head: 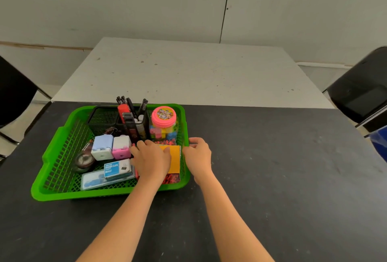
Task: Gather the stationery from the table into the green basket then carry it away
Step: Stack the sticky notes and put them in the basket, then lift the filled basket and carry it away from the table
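The green basket stands on the dark table at the left of centre. It holds a black mesh pen holder with pens, a pink-lidded jar of erasers, a blue-white box, a pink-white box, a binder clips box, a clear case, tape rolls and a yellow pad on a red patterned notebook. My left hand lies palm down inside the basket, over the pad's left part, fingers apart. My right hand grips the basket's right rim.
A white table adjoins the dark table at the far side. Black chairs stand at the left and right edges. Something blue pokes in at the right edge. A pale wall rises behind.
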The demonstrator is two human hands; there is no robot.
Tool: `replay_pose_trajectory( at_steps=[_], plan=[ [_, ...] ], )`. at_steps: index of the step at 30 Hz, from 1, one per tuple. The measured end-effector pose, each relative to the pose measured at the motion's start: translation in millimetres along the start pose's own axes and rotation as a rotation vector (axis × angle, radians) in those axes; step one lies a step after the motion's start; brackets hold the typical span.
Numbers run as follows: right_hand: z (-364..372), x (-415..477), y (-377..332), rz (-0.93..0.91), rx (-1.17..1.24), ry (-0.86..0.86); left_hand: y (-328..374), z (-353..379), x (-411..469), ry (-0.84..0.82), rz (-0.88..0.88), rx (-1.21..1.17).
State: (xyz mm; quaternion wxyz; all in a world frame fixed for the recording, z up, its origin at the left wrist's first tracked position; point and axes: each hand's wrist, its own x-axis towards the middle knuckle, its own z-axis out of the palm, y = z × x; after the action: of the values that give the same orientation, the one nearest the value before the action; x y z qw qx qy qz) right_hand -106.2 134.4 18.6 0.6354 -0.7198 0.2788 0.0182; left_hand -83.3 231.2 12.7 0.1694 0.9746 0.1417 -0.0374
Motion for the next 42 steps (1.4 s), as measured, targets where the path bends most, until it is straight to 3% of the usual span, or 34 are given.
replay_pose_trajectory(
  at_steps=[4, 9, 11, 15, 20, 34, 42],
  plan=[
    [4.8, 2.9, -2.5, -0.023, -0.027, 0.024, -13.7, -16.0, 0.6, 0.215, 0.080, -0.046],
    [15.5, 7.5, 0.0, -0.022, -0.048, 0.049, -67.7, -36.4, 34.7, 0.466, 0.007, -0.136],
    [19.3, 8.2, 0.7, -0.022, -0.071, 0.074, -95.8, -45.1, 49.6, 0.443, -0.081, -0.079],
    [23.4, 6.4, 2.5, -0.047, -0.075, 0.134, -143.3, -56.9, 66.8, 0.237, -0.280, 0.041],
    [24.4, 4.5, 2.8, -0.096, -0.090, 0.162, -157.0, -56.9, 68.9, 0.140, -0.284, 0.021],
    [32.0, 4.3, -5.4, -0.186, -0.284, 0.225, -175.0, -72.6, 67.2, 0.223, -0.172, -0.077],
    [64.4, -7.4, -22.3, -0.238, -0.332, 0.188, -205.5, -96.9, 67.7, 0.280, -0.247, -0.118]
  ],
)
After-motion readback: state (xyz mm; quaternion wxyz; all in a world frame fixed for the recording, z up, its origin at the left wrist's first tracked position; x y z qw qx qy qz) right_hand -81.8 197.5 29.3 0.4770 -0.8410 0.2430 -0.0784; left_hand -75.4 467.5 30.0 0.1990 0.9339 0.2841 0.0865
